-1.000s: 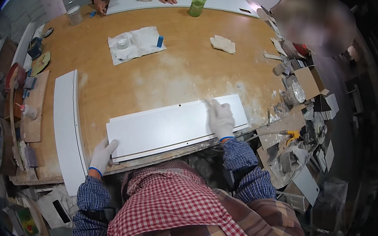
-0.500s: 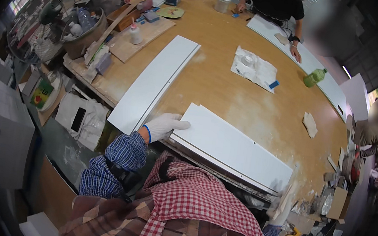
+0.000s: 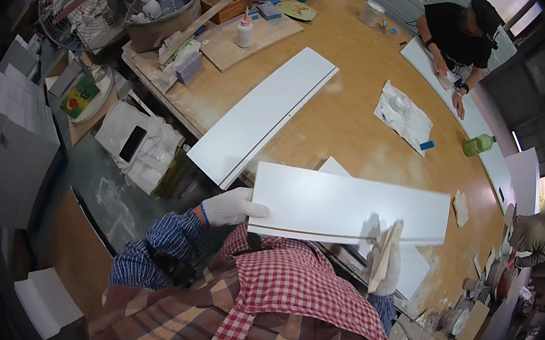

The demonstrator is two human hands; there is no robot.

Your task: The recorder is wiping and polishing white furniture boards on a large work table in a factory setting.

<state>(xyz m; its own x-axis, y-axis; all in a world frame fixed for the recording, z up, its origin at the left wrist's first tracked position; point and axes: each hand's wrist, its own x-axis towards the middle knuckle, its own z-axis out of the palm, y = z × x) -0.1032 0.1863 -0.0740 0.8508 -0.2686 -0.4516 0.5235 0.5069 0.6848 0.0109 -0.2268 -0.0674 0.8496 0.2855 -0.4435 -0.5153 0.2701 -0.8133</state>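
My left hand (image 3: 234, 207), in a white knit glove, is closed on the left end of a long white panel (image 3: 329, 200), thumb on its upper face. The panel is raised above the table's near edge, across another white panel (image 3: 413, 273) that shows partly beneath it. My right hand (image 3: 390, 271), also gloved, is closed around a folded tan sheet (image 3: 382, 256), possibly sandpaper, at the panel's near edge towards its right end. Its fingers are partly hidden, so I cannot tell whether they also grip the panel. A third white panel (image 3: 261, 118) lies to the left.
Across the wooden table (image 3: 345, 64), a co-worker (image 3: 459, 40) leans over a long white panel. A green bottle (image 3: 478, 145), a white sheet (image 3: 403, 118) and a tan scrap (image 3: 460, 209) lie to the right. A white squeeze bottle (image 3: 244, 32) stands on a board (image 3: 260, 42) at back left.
The near panel has come up off the one beneath and swung level, both hands at it. The tan sheet in my right hand now shows clearly. The view has shifted.
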